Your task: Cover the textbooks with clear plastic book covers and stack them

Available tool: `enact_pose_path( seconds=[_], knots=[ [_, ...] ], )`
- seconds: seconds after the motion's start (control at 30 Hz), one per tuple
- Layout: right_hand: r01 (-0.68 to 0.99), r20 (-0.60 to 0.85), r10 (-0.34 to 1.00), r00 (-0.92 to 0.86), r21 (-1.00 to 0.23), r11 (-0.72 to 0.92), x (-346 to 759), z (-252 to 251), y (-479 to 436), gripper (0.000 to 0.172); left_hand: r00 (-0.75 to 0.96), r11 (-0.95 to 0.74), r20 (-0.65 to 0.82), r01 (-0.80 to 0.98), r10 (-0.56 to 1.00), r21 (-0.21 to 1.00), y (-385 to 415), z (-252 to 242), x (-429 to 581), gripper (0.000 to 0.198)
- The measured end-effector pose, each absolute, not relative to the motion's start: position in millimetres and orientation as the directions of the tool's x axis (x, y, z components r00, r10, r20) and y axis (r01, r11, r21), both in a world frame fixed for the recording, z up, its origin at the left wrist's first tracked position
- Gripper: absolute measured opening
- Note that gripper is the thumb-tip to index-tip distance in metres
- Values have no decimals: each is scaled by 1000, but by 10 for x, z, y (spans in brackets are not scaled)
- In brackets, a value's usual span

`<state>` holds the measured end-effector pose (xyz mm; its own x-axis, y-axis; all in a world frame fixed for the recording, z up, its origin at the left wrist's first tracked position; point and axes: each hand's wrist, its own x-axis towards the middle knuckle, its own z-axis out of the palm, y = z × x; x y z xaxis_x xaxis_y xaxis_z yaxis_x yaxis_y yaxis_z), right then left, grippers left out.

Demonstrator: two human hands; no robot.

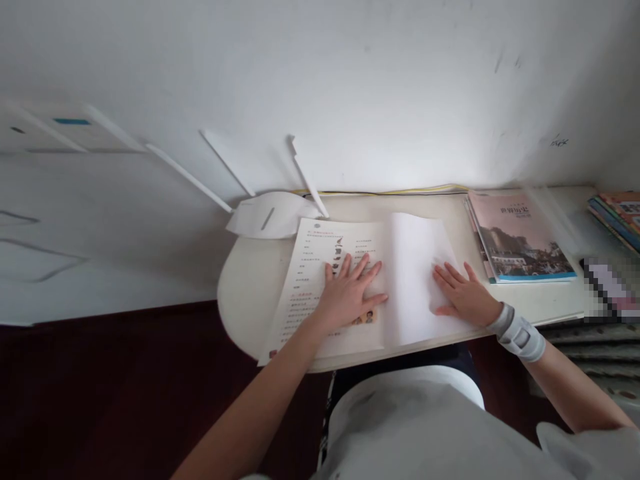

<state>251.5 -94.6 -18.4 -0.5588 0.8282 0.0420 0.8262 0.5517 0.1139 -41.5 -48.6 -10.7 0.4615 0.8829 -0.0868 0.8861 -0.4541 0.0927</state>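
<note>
An open printed booklet lies near the middle of the white bench (240,293), its printed left page (305,293) and blank right page (415,267) spread side by side. The step in hand looks like smoothing it flat. The left hand (350,293) rests on the printed page, fingers spread wide; the right hand (460,297) lies flat on the blank page, fingers moderately spread and thumb apart. Neither grips anything. The blank page looks bowed beside the central fold, so flattening it would call for even, light pressure outward from there; turning it would need a free edge lifted first.

At the far left, a white router (273,215) sits just beside the booklet's top, limiting room that way, with its antennas (310,183) standing up. To the right, apart from the booklet, a world-history textbook (525,247) tops a small stack. Other books (620,213) lie farther right, near a pixelated patch that cannot be read. A yellow cable (420,191) runs along the wall.
</note>
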Motion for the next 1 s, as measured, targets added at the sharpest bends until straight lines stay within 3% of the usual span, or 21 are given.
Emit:
enact_pose_path(
  seconds=[0.2,0.43,0.57,0.7,0.77,0.83,0.9,1.0],
  knots=[
    [833,-20,837,-546,91,546,2510,-67,-867,67,455,-446,-83,888,886,110,-491,-107,-412,74],
    [801,46,800,-599,57,596,2131,-103,-771,83,431,-421,-72,899,899,123,-505,-97,-418,73],
    [800,44,799,-599,58,597,2197,-193,-788,82,184,-186,28,968,983,167,-484,-78,-830,60],
    [799,63,797,-601,56,598,2239,-224,-797,80,-162,99,101,884,982,457,-531,-102,-1387,58],
    [797,70,794,-604,55,602,2232,-229,-797,80,-243,137,83,761,967,634,-568,-128,-1553,58],
    [796,73,793,-605,53,603,2223,-234,-798,80,-273,115,104,678,956,726,-589,-147,-1618,57],
    [798,74,794,-603,49,601,2219,-240,-800,81,-264,100,122,691,957,716,-580,-154,-1621,57],
    [801,72,798,-599,45,597,2222,-243,-804,82,-193,96,111,815,975,571,-514,-172,-1621,59]
  ],
)
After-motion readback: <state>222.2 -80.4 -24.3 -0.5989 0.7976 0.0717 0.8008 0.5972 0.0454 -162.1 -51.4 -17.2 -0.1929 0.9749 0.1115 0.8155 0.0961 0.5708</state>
